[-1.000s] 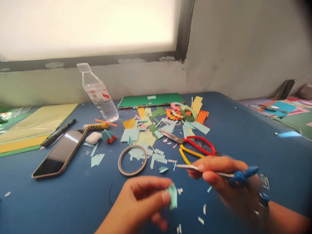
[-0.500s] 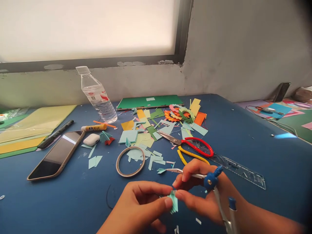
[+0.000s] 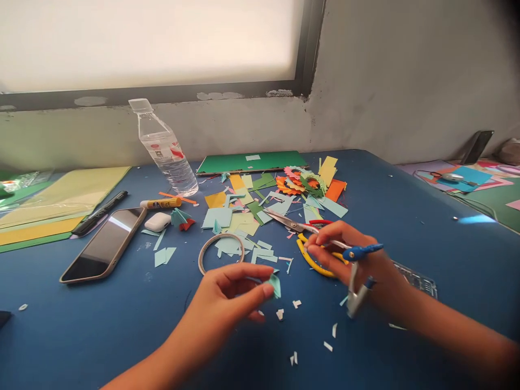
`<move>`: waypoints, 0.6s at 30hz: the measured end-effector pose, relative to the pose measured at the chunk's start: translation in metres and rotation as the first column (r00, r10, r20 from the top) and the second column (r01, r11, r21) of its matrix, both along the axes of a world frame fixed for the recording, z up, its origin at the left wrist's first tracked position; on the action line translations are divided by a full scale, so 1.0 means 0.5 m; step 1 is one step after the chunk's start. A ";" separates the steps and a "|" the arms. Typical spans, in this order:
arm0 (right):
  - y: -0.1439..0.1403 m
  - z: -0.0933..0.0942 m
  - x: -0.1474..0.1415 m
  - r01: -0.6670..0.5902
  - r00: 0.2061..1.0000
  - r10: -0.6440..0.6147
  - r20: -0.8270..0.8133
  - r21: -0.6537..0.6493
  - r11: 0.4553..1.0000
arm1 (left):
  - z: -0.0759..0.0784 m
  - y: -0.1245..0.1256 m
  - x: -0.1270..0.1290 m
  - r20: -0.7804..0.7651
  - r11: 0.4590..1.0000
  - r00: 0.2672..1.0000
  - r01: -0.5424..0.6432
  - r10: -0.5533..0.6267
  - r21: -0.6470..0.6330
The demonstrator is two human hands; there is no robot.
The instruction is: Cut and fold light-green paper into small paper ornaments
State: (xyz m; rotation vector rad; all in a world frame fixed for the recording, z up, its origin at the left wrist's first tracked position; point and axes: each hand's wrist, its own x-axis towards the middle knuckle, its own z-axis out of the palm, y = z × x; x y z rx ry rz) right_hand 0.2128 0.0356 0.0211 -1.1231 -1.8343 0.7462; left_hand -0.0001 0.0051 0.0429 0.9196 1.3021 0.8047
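Note:
Between the thumb and fingers of my left hand [image 3: 227, 303] is a small folded piece of light teal paper [image 3: 275, 286], held just above the table. My right hand [image 3: 353, 254] is apart from it, to the right. A drawing compass [image 3: 361, 252] with a blue head is tucked in that hand, one silver leg hanging down. Close by the right fingertips lie scissors [image 3: 292, 223] with red handles and a yellow-handled tool [image 3: 317, 262], both partly covered by the hand. A ring of tape [image 3: 202, 257] lies behind my left hand, its near part hidden.
Coloured paper scraps [image 3: 244, 219] and cut paper rings [image 3: 300, 181] cover the middle. To the left are a phone [image 3: 105, 244], a marker [image 3: 101, 213], a glue stick [image 3: 162, 203], a white case [image 3: 157, 222] and a water bottle [image 3: 168, 157]. A clear ruler [image 3: 418, 279] lies right.
My right hand has let go of the folded paper and moved up and right with the compass. My left hand has risen a little, still pinching the paper.

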 end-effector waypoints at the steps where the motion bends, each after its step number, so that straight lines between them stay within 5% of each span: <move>1: 0.015 0.000 0.013 -0.015 0.994 0.011 0.111 0.031 0.999 | 0.000 0.005 -0.004 -0.020 1.000 1.000 -0.014 0.014 0.020; 7: 0.078 -0.014 0.067 -0.148 0.803 0.078 0.591 0.071 0.987 | -0.011 0.020 -0.019 -0.044 0.997 0.999 -0.027 0.030 0.070; 18: 0.067 -0.043 0.025 -0.219 0.605 -0.007 0.796 0.175 0.960 | -0.012 0.046 -0.043 -0.022 0.957 0.987 -0.148 0.159 0.251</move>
